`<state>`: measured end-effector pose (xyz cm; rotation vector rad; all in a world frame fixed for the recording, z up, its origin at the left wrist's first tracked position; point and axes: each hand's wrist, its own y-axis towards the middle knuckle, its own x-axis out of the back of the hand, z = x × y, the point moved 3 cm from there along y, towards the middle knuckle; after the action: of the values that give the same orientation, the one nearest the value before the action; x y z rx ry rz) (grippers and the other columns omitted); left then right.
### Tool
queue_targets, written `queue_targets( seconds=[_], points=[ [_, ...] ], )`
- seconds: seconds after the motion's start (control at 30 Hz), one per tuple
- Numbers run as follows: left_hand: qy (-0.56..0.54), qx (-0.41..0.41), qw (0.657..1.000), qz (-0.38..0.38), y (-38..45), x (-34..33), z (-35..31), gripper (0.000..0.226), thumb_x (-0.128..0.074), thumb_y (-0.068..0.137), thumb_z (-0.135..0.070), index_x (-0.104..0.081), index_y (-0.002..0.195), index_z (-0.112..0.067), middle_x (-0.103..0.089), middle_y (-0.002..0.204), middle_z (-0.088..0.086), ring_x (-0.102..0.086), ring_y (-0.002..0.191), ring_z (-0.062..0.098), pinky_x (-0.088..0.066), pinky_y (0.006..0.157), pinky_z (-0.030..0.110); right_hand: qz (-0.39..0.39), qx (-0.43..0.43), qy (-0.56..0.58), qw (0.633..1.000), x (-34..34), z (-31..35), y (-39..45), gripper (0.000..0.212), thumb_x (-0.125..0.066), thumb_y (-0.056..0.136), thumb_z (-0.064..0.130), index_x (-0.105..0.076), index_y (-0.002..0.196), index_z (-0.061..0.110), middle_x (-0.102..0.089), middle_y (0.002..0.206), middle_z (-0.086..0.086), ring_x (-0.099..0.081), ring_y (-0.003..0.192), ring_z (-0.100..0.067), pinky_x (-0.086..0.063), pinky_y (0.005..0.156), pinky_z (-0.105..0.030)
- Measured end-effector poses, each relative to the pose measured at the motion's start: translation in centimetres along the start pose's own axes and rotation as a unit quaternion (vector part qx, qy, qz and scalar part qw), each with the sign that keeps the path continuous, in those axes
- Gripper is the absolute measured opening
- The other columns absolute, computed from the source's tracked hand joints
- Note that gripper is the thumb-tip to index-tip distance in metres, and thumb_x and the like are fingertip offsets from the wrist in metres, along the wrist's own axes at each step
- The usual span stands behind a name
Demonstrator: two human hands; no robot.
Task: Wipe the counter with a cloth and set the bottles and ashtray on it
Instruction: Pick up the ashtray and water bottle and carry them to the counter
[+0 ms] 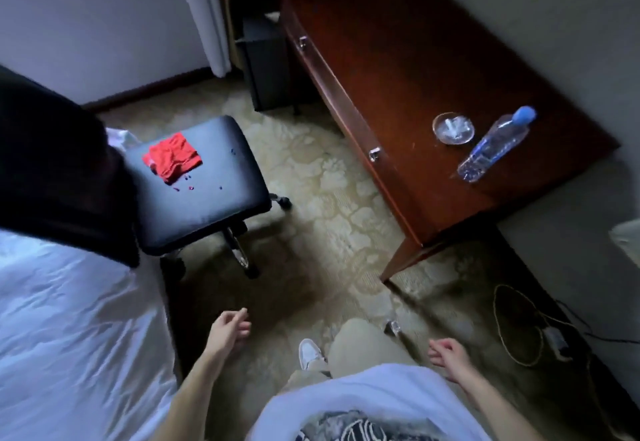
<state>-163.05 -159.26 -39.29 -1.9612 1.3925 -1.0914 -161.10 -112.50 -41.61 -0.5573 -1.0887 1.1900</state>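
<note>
The round clear glass ashtray (453, 128) sits on the dark reddish-brown wooden counter (398, 59), far ahead of my right hand (446, 354) and a little to its left. I can make out something pale inside the ashtray, but not what it is. Just beside it, on the side nearer the wall, stands the clear plastic water bottle with a blue cap and blue label (493, 146); it looks tilted in this wide view, and I cannot tell how much water it holds. Ashtray and bottle are close but apart.

The folded red cloth (173, 158) lies on the black padded seat of a wheeled stool (204, 191), well ahead of my left hand (228, 331) and off to its left. Small dark specks dot the seat near the cloth.

Both my hands are empty. The left hangs with fingers loosely curled, gripping nothing; the right is likewise slack, fingers half bent, beside my beige trouser leg (367, 347). A white bed sheet (69, 319) spreads to the left of my left hand. A coiled yellowish cable (498, 319) lies on the patterned carpet (329, 180) to the right of my right hand.
</note>
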Motion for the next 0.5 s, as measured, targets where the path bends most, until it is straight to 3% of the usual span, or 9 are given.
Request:
queue_targets(
  seconds=[0.1,0.27,0.43,0.5],
  points=[
    [0.040,-0.043,0.998,0.039,5.0,-1.6,-9.1,0.022,-0.056,0.100,-0.029,-0.060,0.101,-0.008,-0.066,0.086,0.010,-0.058,0.066,0.017,-0.039,0.057,0.023,-0.065,0.015,0.103,0.993,-0.7,3.8,1.5,0.022,-0.059,0.095,0.019,-0.056,0.108,0.002,-0.066,0.100,-0.020,-0.061,0.089,-0.028,-0.040,0.069,-0.031],
    [0.094,-0.074,0.986,0.113,10.7,-9.2,-19.8,0.022,-0.057,0.099,-0.032,-0.061,0.100,-0.011,-0.068,0.083,0.005,-0.062,0.070,0.017,-0.041,0.061,0.025,-0.198,0.092,0.252,0.943,1.2,13.5,4.4,0.041,-0.073,0.085,0.028,-0.055,0.116,0.007,-0.062,0.115,-0.014,-0.059,0.099,-0.024,-0.040,0.084,-0.031],
    [0.110,-0.137,0.960,0.217,12.7,-18.1,-31.3,0.022,-0.057,0.099,-0.030,-0.064,0.100,-0.009,-0.071,0.084,0.007,-0.066,0.063,0.014,-0.049,0.056,0.026,-0.261,0.184,0.338,0.885,5.1,24.4,6.2,0.064,-0.083,0.074,0.025,-0.046,0.124,0.013,-0.051,0.126,-0.006,-0.053,0.114,-0.016,-0.041,0.089,-0.024],
    [0.129,-0.171,0.941,0.263,12.5,-21.7,-36.7,0.025,-0.051,0.101,-0.030,-0.063,0.103,-0.007,-0.071,0.087,0.008,-0.068,0.068,0.019,-0.050,0.062,0.029,-0.258,0.207,0.360,0.872,6.8,28.2,7.2,0.071,-0.084,0.072,0.017,-0.040,0.128,0.015,-0.045,0.131,-0.003,-0.048,0.116,-0.011,-0.040,0.093,-0.025]
  ],
)
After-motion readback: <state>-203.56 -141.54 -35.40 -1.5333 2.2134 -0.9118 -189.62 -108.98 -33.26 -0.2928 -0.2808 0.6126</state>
